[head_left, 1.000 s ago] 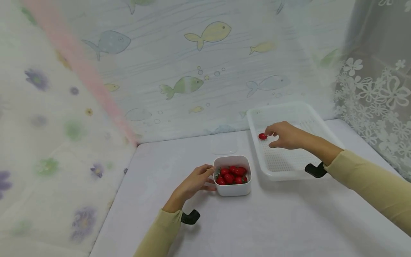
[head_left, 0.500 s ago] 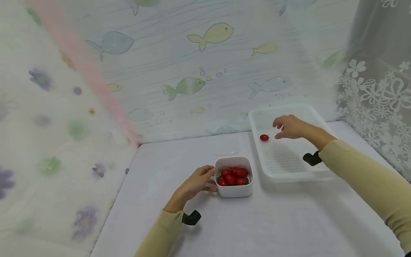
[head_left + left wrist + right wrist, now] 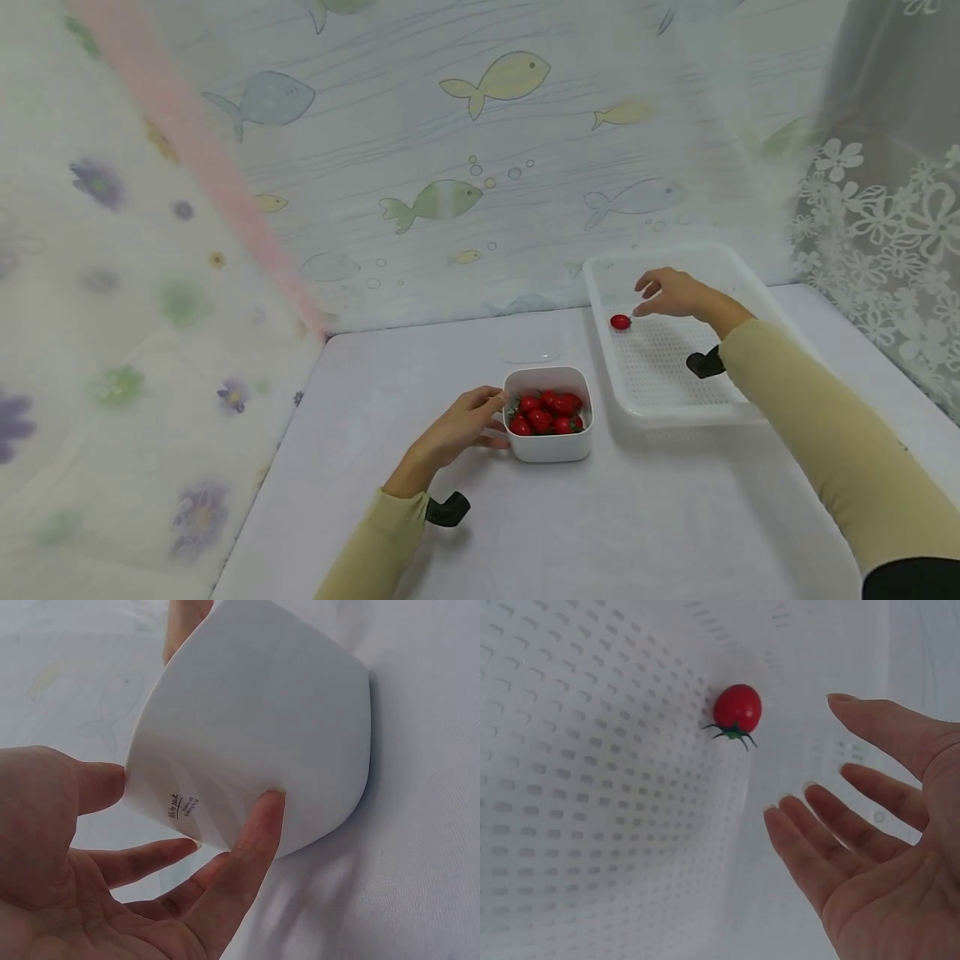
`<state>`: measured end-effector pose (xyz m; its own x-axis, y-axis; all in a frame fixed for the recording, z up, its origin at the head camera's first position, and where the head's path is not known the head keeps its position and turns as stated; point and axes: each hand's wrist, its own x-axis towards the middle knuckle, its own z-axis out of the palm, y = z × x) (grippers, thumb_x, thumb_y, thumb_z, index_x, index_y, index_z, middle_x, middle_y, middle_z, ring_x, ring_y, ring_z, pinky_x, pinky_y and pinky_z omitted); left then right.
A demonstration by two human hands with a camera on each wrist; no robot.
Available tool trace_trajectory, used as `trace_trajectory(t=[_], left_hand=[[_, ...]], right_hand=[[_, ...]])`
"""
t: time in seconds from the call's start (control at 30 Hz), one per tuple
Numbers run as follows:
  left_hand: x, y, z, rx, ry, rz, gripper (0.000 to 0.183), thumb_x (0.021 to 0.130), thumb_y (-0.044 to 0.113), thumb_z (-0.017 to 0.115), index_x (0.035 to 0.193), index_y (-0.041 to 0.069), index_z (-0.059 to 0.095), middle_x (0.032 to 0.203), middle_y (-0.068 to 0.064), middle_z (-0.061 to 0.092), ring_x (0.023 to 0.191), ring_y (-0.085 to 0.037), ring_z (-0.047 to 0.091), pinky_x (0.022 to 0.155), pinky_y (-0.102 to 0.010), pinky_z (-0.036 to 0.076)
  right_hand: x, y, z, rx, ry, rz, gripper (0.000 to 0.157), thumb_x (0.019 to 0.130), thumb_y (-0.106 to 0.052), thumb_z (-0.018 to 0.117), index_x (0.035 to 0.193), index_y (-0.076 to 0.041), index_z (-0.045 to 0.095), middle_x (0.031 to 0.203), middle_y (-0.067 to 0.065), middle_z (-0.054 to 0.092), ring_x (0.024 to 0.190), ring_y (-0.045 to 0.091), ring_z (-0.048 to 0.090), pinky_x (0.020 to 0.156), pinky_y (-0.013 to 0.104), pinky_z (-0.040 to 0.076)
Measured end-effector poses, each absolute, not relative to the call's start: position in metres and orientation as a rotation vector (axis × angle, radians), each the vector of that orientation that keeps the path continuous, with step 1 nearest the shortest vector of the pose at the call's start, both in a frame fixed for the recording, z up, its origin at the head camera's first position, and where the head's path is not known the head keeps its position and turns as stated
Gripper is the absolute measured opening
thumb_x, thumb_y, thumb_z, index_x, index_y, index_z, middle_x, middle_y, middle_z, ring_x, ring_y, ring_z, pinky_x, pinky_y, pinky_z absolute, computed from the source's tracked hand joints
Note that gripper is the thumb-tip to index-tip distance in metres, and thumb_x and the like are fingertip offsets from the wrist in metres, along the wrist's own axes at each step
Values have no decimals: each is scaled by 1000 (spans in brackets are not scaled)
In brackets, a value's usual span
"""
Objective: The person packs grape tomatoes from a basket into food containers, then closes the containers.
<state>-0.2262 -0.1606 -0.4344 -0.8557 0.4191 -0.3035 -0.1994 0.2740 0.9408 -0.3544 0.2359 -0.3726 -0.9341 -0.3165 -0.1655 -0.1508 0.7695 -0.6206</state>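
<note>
Since one second ago, the right hand (image 3: 670,293) has let go of the single cherry tomato (image 3: 619,322) and lifted slightly away; the tomato is now lying alone on the perforated floor of the white draining tray (image 3: 678,410), near the tray's far left corner. That hand is hovering just beside the tomato, released, fingers spread and relaxed, touching nothing, as the right wrist view confirms (image 3: 870,847).

The left hand (image 3: 459,427) is resting against the left wall of the white square bowl (image 3: 551,447), thumb and straight fingers pressing lightly on its side without curling round it (image 3: 150,862). The bowl is sitting on the desk (image 3: 600,517) just left of the tray's near left corner, and it is holding a heap of cherry tomatoes (image 3: 546,412). A clear lid (image 3: 528,342) is lying flat on the desk just behind the bowl.

Judging by this, the placing of one tomato looks finished, and the step in hand is the return toward the bowl. The next move likely calls for the right hand to travel from the tray to the bowl and pinch another tomato while the left hand is steadying the bowl.

In the right wrist view the placed tomato (image 3: 737,709) is lying on its side, its green stem end pointing toward the tray's near edge; its long axis is running roughly from the tray's far edge to its near edge.
</note>
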Motion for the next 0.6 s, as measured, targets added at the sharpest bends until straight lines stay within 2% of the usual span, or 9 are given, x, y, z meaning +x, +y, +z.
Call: trace_trajectory(t=[0.37, 0.6], left_hand=[[-224, -162, -433, 189, 2032, 1628, 53, 108, 37, 52, 145, -1, 47, 142, -21, 51, 106, -27, 66, 84, -39, 64], [-224, -161, -433, 194, 2033, 1628, 55, 108, 38, 52, 145, -2, 46, 142, -21, 51, 106, -27, 66, 84, -40, 64]], right_hand=[[-365, 239, -400, -222, 2521, -1170, 61, 100, -15, 66, 146, 13, 36, 147, 38, 39, 131, 49, 48, 111, 57, 45], [-366, 235, -408, -207, 2463, -1215, 61, 100, -12, 65, 147, 13, 35, 147, 39, 39, 130, 49, 48, 110, 58, 45]])
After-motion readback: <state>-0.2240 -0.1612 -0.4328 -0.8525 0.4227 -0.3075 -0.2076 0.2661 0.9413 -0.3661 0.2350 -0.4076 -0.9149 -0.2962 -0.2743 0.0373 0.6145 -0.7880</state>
